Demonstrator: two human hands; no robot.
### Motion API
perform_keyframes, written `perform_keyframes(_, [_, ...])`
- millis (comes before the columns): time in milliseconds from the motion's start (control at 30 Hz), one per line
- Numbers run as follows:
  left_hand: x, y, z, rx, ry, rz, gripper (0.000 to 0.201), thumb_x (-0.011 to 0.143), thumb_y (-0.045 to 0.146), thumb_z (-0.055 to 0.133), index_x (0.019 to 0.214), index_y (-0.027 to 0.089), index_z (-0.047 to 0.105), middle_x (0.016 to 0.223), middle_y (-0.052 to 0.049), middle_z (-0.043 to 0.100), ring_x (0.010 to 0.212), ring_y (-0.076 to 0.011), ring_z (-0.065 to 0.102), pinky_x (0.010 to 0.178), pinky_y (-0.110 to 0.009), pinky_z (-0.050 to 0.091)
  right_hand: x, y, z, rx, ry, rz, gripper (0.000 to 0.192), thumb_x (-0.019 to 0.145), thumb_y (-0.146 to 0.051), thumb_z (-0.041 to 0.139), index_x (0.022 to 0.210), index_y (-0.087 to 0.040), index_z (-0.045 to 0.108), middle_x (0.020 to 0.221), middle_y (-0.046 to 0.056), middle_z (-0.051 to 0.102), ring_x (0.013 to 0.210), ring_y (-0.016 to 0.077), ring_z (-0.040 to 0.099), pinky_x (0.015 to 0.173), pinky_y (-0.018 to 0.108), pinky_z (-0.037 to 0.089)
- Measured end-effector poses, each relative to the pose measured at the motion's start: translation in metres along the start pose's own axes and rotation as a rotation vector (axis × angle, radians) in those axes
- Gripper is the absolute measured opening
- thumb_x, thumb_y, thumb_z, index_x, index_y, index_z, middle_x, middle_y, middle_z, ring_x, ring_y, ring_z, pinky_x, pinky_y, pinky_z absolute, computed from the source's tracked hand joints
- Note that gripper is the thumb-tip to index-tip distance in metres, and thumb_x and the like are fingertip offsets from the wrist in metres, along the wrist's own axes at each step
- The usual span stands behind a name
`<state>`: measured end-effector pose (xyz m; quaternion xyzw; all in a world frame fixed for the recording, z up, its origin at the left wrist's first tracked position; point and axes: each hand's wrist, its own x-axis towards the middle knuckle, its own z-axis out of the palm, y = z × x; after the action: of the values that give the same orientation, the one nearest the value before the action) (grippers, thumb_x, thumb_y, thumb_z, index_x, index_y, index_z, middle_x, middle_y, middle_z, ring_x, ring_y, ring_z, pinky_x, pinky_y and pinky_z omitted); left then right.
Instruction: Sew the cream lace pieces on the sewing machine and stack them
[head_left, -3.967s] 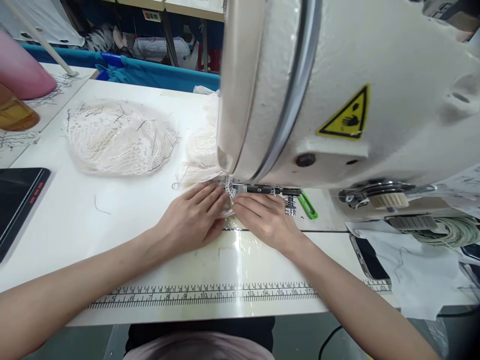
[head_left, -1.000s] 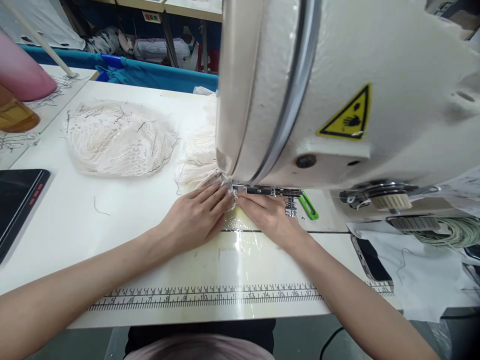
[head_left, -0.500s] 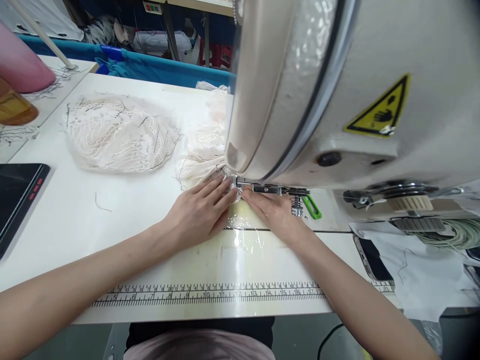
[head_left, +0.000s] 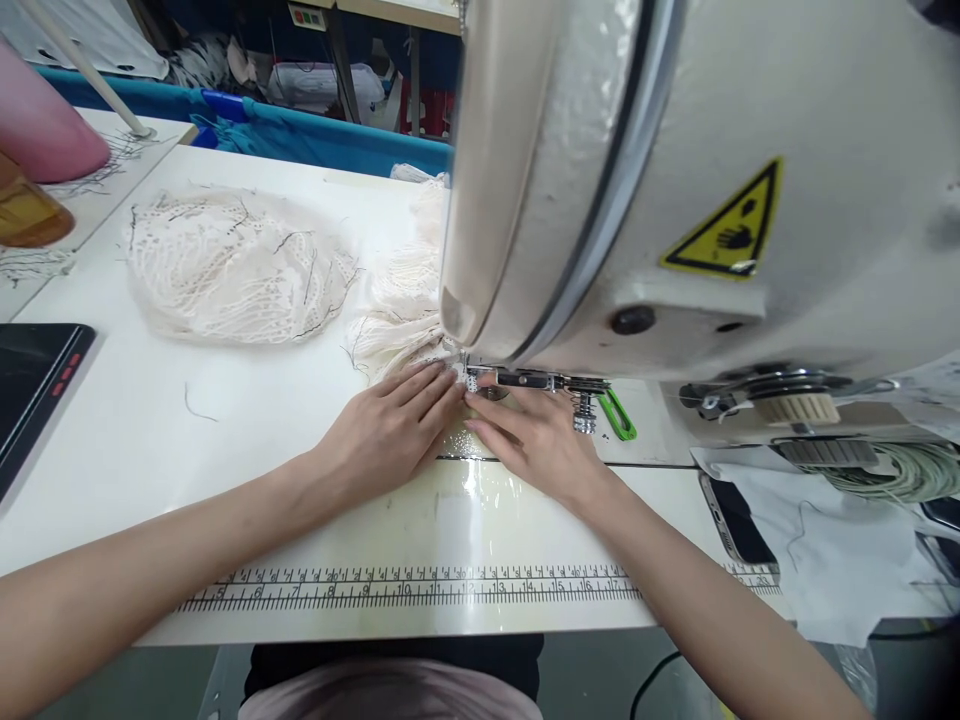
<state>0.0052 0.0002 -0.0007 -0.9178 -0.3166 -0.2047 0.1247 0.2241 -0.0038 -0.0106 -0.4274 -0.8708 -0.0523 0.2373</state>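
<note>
Seam-feeding stage: left hand (head_left: 386, 430) and right hand (head_left: 536, 440), both flat with fingers extended, gripping nothing, pressing lace strip (head_left: 459, 378) at presser foot (head_left: 491, 380) beneath sewing machine (head_left: 675, 190). Next, presumably: steady, even feeding.

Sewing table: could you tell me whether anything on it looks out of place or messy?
Mostly tidy. Loose thread scraps lie on the table left of the left hand, and dark threads tangle over the lace pile.
</note>
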Motion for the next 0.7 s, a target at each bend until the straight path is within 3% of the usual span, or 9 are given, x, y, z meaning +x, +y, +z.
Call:
perform_keyframes(133, [0.002, -0.0004, 0.0, -0.005, 0.029, -0.008, 0.032, 0.095, 0.021, 0.048, 0.116, 0.005, 0.067, 0.119, -0.015, 0.067, 0.114, -0.0284, 0.064, 0.1, -0.041, 0.055, 0.0017, -0.0033, -0.0012, -0.034, -0.018, -0.004, 0.03, 0.097, -0.043, 0.05, 0.112, -0.027, 0.071, 0.105, 0.006, 0.072, 0.075, 0.0147, 0.065, 0.071, 0.032, 0.046])
perform_keyframes(333, [0.0044, 0.0006, -0.0011, -0.002, 0.022, -0.05, 0.033, 0.096, 0.021, 0.046, 0.115, 0.006, 0.067, 0.118, -0.015, 0.068, 0.114, -0.0278, 0.064, 0.101, -0.041, 0.054, 0.0065, -0.0079, -0.0044, -0.056, -0.023, 0.014, 0.032, 0.097, -0.044, 0.049, 0.113, -0.025, 0.07, 0.089, 0.005, 0.071, 0.062, 0.0116, 0.057, 0.063, 0.03, 0.041])
perform_keyframes(700, [0.0049, 0.001, 0.0005, 0.011, -0.011, -0.08, 0.037, 0.096, 0.026, 0.045, 0.119, 0.004, 0.064, 0.125, -0.015, 0.065, 0.118, -0.0282, 0.062, 0.104, -0.042, 0.051, 0.0093, -0.011, -0.0075, -0.117, -0.105, 0.038, 0.036, 0.099, -0.045, 0.045, 0.119, -0.026, 0.067, 0.086, 0.004, 0.07, 0.073, 0.0158, 0.061, 0.066, 0.031, 0.04])
